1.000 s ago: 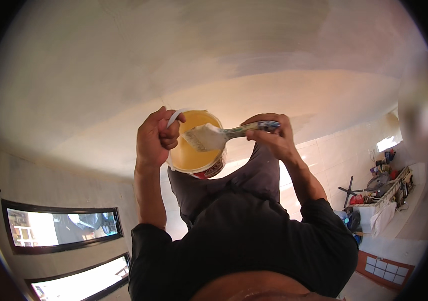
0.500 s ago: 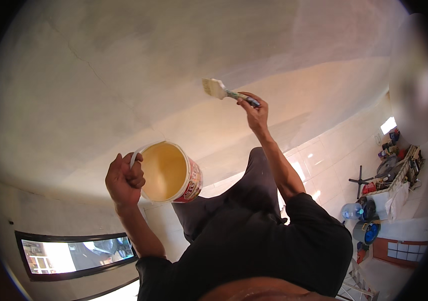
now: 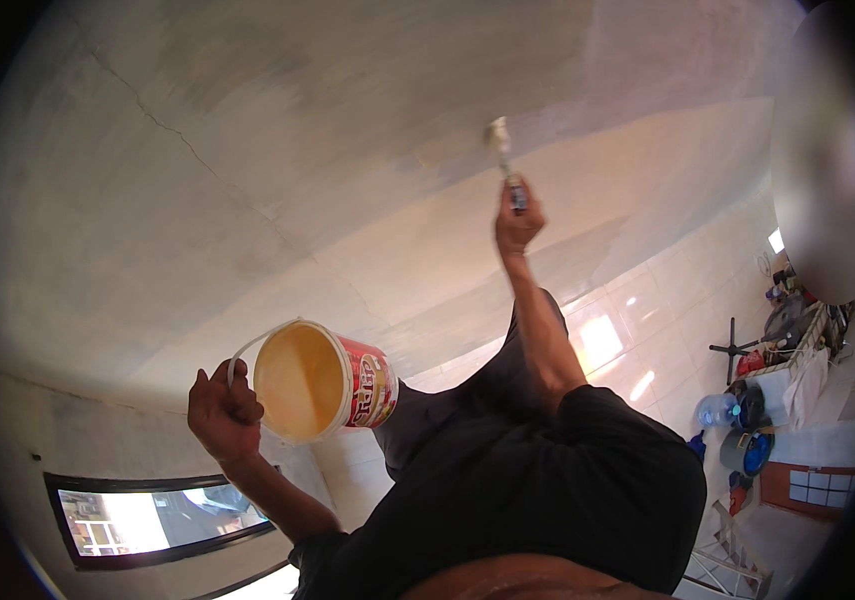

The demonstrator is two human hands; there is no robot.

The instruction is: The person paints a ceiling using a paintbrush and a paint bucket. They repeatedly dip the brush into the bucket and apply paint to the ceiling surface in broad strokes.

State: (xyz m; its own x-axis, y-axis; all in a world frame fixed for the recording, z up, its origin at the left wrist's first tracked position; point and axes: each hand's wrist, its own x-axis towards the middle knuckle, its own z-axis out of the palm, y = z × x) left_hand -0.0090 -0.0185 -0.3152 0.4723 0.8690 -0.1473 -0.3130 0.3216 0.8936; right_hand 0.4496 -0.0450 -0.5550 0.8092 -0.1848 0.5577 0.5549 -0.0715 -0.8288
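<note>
A flat paintbrush [image 3: 502, 150] with a pale, paint-coated head is gripped by its dark handle in my right hand [image 3: 520, 222]. The brush points up toward the grey-beige wall [image 3: 327, 120], its head slightly blurred by motion; I cannot tell whether the bristles touch the wall. On the left, my closed left hand [image 3: 224, 408] holds a white plastic bucket [image 3: 367, 385] by its thin handle. The bucket has a red label and tilts so that its yellowish inside shows. How much paint lies in it I cannot make out.
A thin crack [image 3: 162, 125] runs down the wall. At lower left is a dark-framed window [image 3: 157, 520]. Far right stand a clear water jug [image 3: 717, 410], a black stand base [image 3: 732, 350], a cluttered shelf [image 3: 802, 330] and a white metal railing [image 3: 722, 565]. Light tiles cover the floor [image 3: 667, 310].
My right hand has turned the brush from pointing left to pointing upward, and its head has moved right and up. My left hand and the bucket have shifted left and down.
</note>
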